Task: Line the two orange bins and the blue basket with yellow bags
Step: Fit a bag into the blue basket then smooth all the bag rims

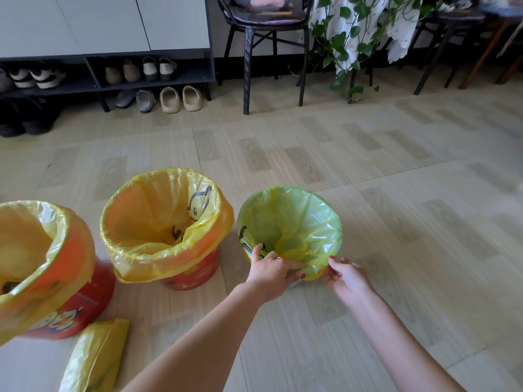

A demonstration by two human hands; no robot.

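Observation:
Two orange bins stand on the floor at left, the near one (82, 304) and the middle one (195, 274), each with a yellow bag folded over its rim. To their right stands the blue basket, almost wholly covered by a yellow bag (300, 222) that looks green over it; only a sliver of the basket (295, 283) shows. My left hand (268, 271) pinches the bag's edge at the near rim. My right hand (346, 274) grips the same edge just to the right.
A folded stack of yellow bags (96, 357) lies on the floor near the first bin. A shoe rack (107, 77) with several shoes, a black chair (268, 38) and a trailing plant (353, 41) stand along the back wall.

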